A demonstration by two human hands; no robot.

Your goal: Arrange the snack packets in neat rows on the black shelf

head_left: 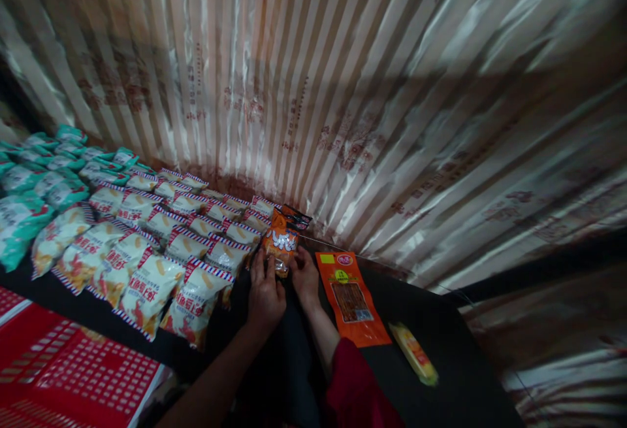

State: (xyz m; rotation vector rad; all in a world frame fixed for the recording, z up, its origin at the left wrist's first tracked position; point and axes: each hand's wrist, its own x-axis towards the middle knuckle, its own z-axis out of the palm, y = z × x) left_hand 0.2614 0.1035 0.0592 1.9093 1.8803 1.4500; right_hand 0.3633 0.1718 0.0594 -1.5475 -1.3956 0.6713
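Observation:
An orange snack bag (280, 244) with white lettering stands tilted at the right end of the rows of cream snack bags. My left hand (265, 292) is at its lower left edge, the fingers bent against the bag. On the lower right edge, my right hand (304, 279) pinches the same bag between thumb and fingers. A dark packet (296, 217) shows behind the orange bag. Just right of my right hand lies a flat orange packet (350, 300) with a clear window showing brown strips.
Several cream bags (151, 287) with striped edges stand in rows to the left, with green bags (22, 222) beyond. A yellow wrapped snack (414, 354) lies on the black table (441, 323). A red basket (78, 369) is lower left. A pleated curtain (274, 88) hangs behind.

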